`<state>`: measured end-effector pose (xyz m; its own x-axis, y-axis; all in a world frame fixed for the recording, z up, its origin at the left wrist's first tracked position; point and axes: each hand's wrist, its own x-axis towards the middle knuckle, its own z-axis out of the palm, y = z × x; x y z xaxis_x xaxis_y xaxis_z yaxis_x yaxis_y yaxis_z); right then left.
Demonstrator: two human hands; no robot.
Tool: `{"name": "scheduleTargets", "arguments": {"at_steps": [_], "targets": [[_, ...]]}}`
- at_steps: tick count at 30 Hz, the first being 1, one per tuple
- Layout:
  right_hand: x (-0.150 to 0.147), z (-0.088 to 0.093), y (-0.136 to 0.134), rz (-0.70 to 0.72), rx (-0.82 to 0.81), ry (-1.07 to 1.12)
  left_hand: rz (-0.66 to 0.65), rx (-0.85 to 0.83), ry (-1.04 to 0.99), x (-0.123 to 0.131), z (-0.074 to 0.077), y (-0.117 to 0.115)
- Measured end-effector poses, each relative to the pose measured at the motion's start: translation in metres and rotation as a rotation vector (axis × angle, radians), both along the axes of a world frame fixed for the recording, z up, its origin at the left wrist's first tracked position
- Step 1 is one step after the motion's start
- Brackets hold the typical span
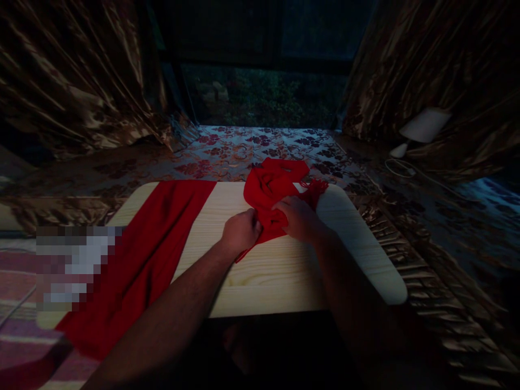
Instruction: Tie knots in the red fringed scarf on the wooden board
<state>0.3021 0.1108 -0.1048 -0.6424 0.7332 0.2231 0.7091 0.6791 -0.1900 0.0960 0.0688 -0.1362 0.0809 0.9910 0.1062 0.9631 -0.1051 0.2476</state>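
A red scarf point(266, 189) lies bunched on the pale wooden table point(280, 271), its upper folds passing the far edge and a fringe showing at the right. My left hand point(242, 230) is closed on its near left edge, fingers curled under and partly hidden. From the right, my right hand point(298, 218) grips the bunched fabric, thumb and fingers pressed into it. A long flat piece of red cloth point(162, 244) runs down the table's left side and hangs past the near corner. Whether it joins the bunched scarf cannot be seen.
Beyond the table is a ledge with a floral cover point(231, 149) below a dark window. A small white lamp point(424, 127) with a cord leans at the right. Brown curtains point(81, 81) hang at both sides. Striped pink fabric point(20, 281) lies at the left.
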Motion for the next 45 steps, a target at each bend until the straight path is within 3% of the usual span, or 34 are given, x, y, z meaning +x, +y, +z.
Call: {"name": "scheduleTargets", "arguments": {"at_steps": [7,14,19,24,26,28,30,31,33,35,37,40,45], "targets": [[0.012,-0.004,0.005,0.014,-0.098,0.131,-0.031,0.012,-0.052,-0.001,-0.003,0.0],[0.007,0.001,-0.004,-0.194,-0.061,-0.028,-0.031,-0.063,0.019,0.002,0.002,0.001],[0.001,0.002,-0.005,-0.066,-0.087,-0.051,-0.139,-0.147,-0.07,-0.009,0.012,0.004],[-0.019,0.001,-0.015,0.089,-0.028,-0.106,-0.415,-0.475,-0.372,-0.053,0.032,0.006],[-0.028,0.002,-0.022,0.146,-0.006,-0.119,-0.366,-0.534,-0.38,-0.069,0.036,0.005],[-0.033,0.005,-0.028,0.208,-0.019,-0.096,-0.167,-0.403,-0.38,-0.076,0.036,0.006],[-0.033,0.008,-0.03,0.275,-0.081,-0.005,0.008,-0.097,-0.411,-0.073,0.032,0.007],[-0.031,0.009,-0.028,0.29,-0.117,0.067,0.018,0.054,-0.418,-0.068,0.03,0.009],[-0.027,0.008,-0.021,0.231,-0.136,0.239,-0.132,0.215,-0.383,-0.056,0.024,0.013],[-0.024,0.003,-0.009,0.101,-0.081,0.352,-0.336,0.163,-0.29,-0.043,0.017,0.017],[-0.024,-0.006,0.003,-0.001,-0.031,0.343,-0.41,0.036,-0.198,-0.034,0.012,0.022],[-0.028,-0.016,0.014,-0.016,-0.088,0.189,-0.385,-0.067,-0.149,-0.027,0.008,0.027],[-0.038,-0.011,0.012,-0.08,-0.114,0.055,-0.341,0.016,-0.087,-0.027,0.01,0.026]]}}
